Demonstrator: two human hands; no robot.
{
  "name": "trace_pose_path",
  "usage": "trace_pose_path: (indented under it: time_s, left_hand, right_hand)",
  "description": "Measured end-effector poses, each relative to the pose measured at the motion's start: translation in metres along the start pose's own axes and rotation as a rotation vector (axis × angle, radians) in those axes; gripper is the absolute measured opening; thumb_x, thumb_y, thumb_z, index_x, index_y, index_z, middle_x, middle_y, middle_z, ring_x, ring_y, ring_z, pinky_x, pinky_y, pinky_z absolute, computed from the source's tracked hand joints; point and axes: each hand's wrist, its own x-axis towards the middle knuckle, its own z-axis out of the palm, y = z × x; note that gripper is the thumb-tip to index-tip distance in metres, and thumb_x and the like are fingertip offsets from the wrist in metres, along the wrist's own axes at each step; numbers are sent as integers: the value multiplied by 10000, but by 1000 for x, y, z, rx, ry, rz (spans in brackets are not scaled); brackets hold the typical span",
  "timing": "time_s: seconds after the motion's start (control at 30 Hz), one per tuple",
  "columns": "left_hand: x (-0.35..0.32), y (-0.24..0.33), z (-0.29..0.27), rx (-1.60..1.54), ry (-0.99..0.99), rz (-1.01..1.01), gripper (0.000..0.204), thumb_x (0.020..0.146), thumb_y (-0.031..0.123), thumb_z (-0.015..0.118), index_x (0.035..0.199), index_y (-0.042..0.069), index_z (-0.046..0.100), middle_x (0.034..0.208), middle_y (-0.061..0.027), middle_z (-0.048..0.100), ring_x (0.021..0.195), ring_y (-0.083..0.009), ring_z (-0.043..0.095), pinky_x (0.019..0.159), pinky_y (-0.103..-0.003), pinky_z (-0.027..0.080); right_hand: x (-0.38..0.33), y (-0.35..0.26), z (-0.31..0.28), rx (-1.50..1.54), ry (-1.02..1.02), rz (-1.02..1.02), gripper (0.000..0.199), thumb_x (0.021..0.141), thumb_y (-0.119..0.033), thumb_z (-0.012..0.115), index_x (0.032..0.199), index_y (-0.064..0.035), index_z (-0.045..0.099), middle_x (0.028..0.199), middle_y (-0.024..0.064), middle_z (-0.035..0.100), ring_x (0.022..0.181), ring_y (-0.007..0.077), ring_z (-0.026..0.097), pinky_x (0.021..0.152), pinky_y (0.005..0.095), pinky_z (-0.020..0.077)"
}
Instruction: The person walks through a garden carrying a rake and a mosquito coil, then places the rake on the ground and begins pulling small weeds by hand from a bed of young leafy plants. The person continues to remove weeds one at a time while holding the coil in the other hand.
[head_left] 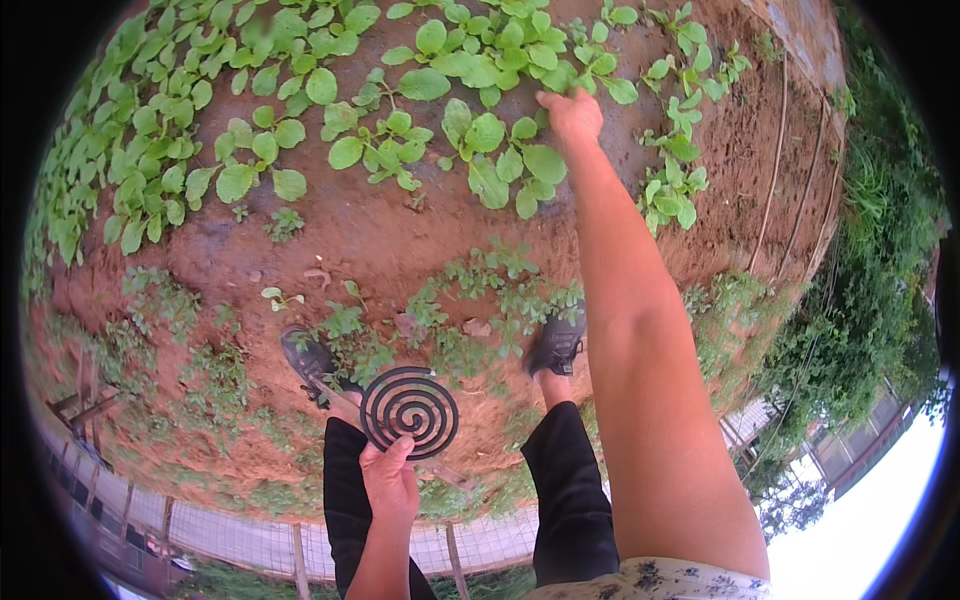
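Between thumb and fingers, my left hand (391, 480) grips a black mosquito coil (410, 413), a flat spiral held above the ground near my shoes. My right arm stretches far forward into the bed of leafy green seedlings (487, 135). There my right hand (576, 117) is closed, with the fingers curled at the base of a seedling (590, 72). Leaves and the hand itself hide the fingertips, so what they hold cannot be made out.
Low weeds (440, 315) grow on the reddish soil between my left shoe (309, 362) and right shoe (558, 340). Thin rods (775, 165) lie along the bed's right side, with dense bushes (850, 310) beyond. A wire fence (240, 528) with wooden posts stands at the bottom.
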Motion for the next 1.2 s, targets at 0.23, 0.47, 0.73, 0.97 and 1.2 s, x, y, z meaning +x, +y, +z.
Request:
trace_pose_path:
  time_s: [0.23, 0.47, 0.73, 0.97, 1.2]
  left_hand:
    - [-4, 4, 0, 14, 17, 5, 285, 773, -22, 697, 1051, 21, 649, 1019, -53, 683, 920, -150, 649, 892, -301, 500]
    - [-1, -1, 10, 62, -80, 10, 330, 797, 12, 685, 1119, 15, 614, 1079, -62, 660, 989, -163, 627, 935, -318, 476]
    - [-5, 4, -4, 42, -67, 41, 371, 829, -14, 640, 1193, 14, 576, 1127, -64, 638, 1022, -169, 616, 942, -328, 486]
    - [-6, 8, 2, -2, -119, 40, 305, 834, -2, 642, 1135, 8, 596, 1093, -54, 637, 996, -147, 606, 924, -307, 467]
    - [-12, 24, -19, -45, -112, 78, 210, 835, 29, 678, 1041, 1, 648, 1015, -35, 662, 933, -122, 602, 899, -279, 444]
  right_hand:
    - [-19, -9, 14, -93, 80, -75, 217, 781, -294, 646, 899, -114, 670, 947, 172, 672, 931, 375, 624, 803, 425, 501]
    - [-32, 13, 7, 470, 365, 36, 256, 761, -235, 668, 878, -7, 670, 850, 228, 656, 828, 395, 620, 751, 427, 480]
    - [-222, 53, -27, 364, 128, -171, 204, 811, -74, 540, 984, -9, 627, 805, 239, 591, 776, 413, 588, 693, 418, 478]
    - [-322, 101, -17, 285, -301, -17, 207, 823, 0, 567, 1013, -60, 620, 840, 154, 640, 756, 240, 611, 706, 329, 487]
    - [-367, 57, -49, 152, -508, -273, 134, 865, -87, 606, 984, -26, 600, 803, 203, 576, 701, 349, 543, 664, 351, 467]
